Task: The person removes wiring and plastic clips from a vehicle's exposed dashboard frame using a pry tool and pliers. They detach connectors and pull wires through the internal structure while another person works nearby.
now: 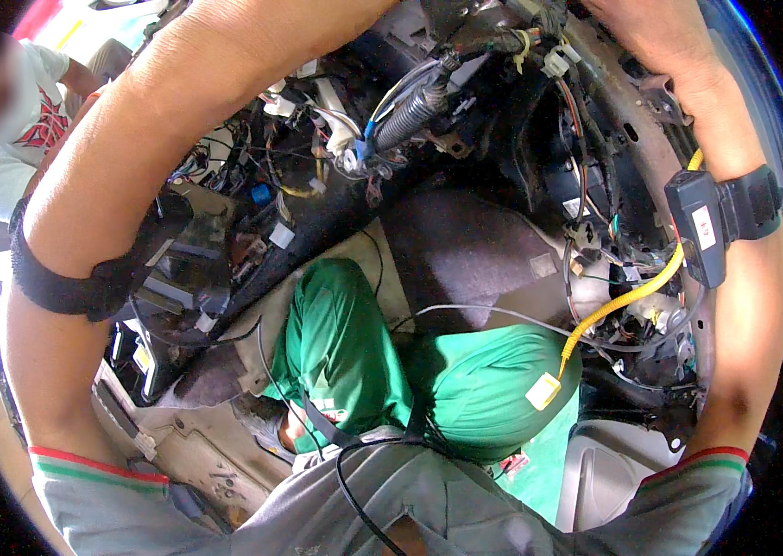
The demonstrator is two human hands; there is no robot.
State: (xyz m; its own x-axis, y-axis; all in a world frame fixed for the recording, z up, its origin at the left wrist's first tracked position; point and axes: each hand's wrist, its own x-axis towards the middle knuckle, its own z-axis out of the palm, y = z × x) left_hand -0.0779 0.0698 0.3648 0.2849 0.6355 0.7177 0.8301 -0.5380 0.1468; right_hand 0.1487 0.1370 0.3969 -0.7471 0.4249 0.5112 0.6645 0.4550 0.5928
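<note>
Both my arms reach up past the top edge, so my hands and whatever they touch are out of sight. My left arm (215, 74), with a black strap (67, 269), curves over the left side. On the right, my right arm (748, 315) carries a strapped black box (695, 227). Closest to where the arms leave the picture is a wire bundle in black corrugated tube (410, 119) with loose connectors. A yellow corrugated cable (628, 298) passes by the right arm's box and hangs down to a pale yellow connector (544, 392) over my green-trousered knee (493, 389).
I sit inside a stripped vehicle cabin. Exposed wiring (609, 250) lines the metal frame at right. A dark console (192, 250) with open slots stands at left, above bare floor metal (197, 454). Thin black cable (345, 477) crosses my lap. Another person (12, 139) is at far left.
</note>
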